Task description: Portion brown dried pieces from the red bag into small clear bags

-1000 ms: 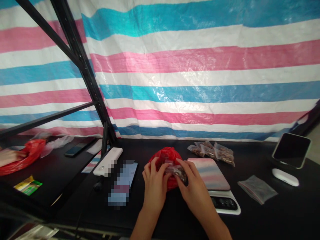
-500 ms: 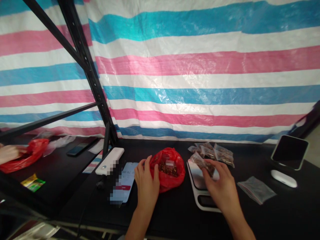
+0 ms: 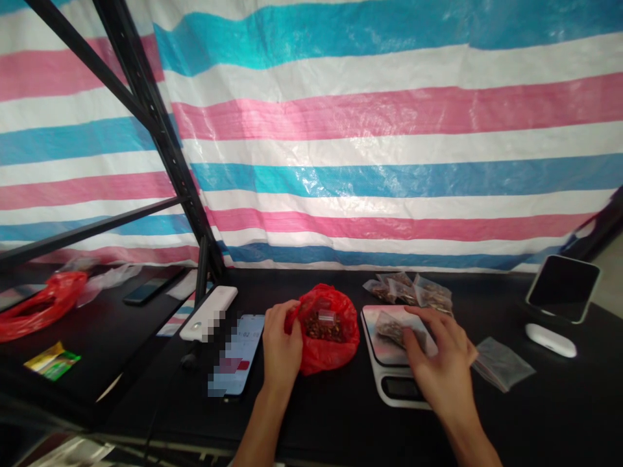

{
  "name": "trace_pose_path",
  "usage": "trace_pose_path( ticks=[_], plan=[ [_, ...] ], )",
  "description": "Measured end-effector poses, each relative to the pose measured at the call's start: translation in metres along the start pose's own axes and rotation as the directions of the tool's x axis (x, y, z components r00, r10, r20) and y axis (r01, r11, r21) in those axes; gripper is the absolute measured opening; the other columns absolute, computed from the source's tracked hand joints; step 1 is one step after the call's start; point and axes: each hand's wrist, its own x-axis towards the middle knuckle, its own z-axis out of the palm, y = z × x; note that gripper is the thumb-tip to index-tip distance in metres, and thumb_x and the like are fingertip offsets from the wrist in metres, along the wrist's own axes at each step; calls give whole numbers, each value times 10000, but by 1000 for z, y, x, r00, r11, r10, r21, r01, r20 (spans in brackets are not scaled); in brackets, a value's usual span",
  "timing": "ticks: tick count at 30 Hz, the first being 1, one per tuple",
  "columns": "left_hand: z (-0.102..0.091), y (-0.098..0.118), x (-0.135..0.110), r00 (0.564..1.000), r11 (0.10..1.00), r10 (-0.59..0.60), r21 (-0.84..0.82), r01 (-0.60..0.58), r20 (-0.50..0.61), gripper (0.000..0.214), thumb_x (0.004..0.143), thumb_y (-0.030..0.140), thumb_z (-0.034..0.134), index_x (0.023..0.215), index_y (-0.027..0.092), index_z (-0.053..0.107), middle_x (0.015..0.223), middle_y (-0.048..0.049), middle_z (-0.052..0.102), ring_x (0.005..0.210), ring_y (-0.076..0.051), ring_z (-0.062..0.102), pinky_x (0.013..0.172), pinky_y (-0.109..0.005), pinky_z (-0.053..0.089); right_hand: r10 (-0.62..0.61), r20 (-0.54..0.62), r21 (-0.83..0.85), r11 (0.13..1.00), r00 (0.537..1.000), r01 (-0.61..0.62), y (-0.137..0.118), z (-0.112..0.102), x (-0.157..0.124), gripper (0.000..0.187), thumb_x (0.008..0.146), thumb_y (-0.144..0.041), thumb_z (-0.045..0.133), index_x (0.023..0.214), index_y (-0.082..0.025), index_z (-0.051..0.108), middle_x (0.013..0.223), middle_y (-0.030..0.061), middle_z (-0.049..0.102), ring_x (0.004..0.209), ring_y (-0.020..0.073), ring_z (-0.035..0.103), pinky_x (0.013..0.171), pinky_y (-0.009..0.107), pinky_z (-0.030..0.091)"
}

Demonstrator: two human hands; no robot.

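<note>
My left hand pinches the left rim of a red plastic bag, thumb and fingers closed on the film. The bag is open at the top, with loose brown dried bits and a small clear plastic piece inside. Over a white kitchen scale, my right hand has its thumb and fingers apart. A small clear zip bag of brown bits lies on the scale's plate, by the thumb; whether they touch is hard to tell. The scale's display looks dark.
Several filled zip bags lie behind the scale. To its right are flat zip bags, a white case and a tilted dark-screened device. Left stand a phone and a white power bank, beside a black metal post.
My right hand has lowered the zip bag onto the scale plate and its fingers have spread. The left hand has closed more on the red bag's rim. Another person's hand has left the far left.
</note>
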Motion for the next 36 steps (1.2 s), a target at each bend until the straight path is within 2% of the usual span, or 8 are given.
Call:
trace_pose_path(
  ticks=[4,9,12,15,22,26,31,36],
  plan=[
    [-5,0,-1,989,988,150,35,-151,7,262,866,68,490,967,220,677,959,-45,693,956,-212,619,873,-373,520,70,-41,-12,997,997,-70,4,0,0,313,838,-356,517,1051,-243,716,1062,96,676,1046,330,612,966,501,348],
    [-6,3,-2,977,986,161,24,-166,136,301,853,38,477,988,225,672,987,-46,682,976,-208,627,878,-370,533,105,-43,5,994,994,-105,12,-5,2,305,835,-375,526,1025,-232,717,1044,106,694,1052,345,618,992,525,349],
    [-9,12,-6,981,976,187,105,-193,59,264,868,93,528,1064,217,655,1092,-73,643,1070,-231,606,954,-415,517,120,-112,51,992,986,-115,13,-11,5,289,857,-394,527,998,-215,706,1038,120,705,1025,335,632,1000,515,368],
    [-13,26,-12,962,946,270,199,-257,-42,280,868,112,561,1115,220,636,1170,-89,600,1130,-252,571,1010,-452,476,134,-140,85,989,981,-123,13,-14,7,285,877,-417,528,983,-212,696,1032,124,706,1014,326,635,992,501,383],
    [-19,45,-25,917,912,380,214,-349,-123,240,877,69,553,1035,233,627,1067,-63,587,1020,-223,571,945,-415,467,87,11,11,996,996,-87,15,-6,2,377,929,-498,473,1091,-248,704,1135,96,710,1129,328,601,995,490,315],
    [-20,46,-24,916,916,376,204,-345,-139,230,888,51,544,1019,224,620,1029,-53,579,974,-204,566,905,-387,461,34,79,-56,998,996,-30,15,-1,0,394,942,-508,465,1150,-267,696,1180,83,710,1180,330,578,982,485,301],
    [-21,45,-22,917,927,356,193,-322,-181,216,898,45,540,1003,213,625,1004,-48,578,959,-194,559,895,-371,453,7,77,-101,995,997,1,17,-2,-1,397,953,-502,455,1166,-262,689,1187,82,718,1181,326,584,974,488,307],
    [-20,44,-23,923,937,340,156,-314,-183,208,896,45,543,990,206,635,992,-39,588,949,-182,574,891,-345,459,-44,147,-174,982,988,70,22,6,-5,364,915,-480,528,1147,-264,707,1123,79,749,1210,364,574,1003,549,297]
  ],
)
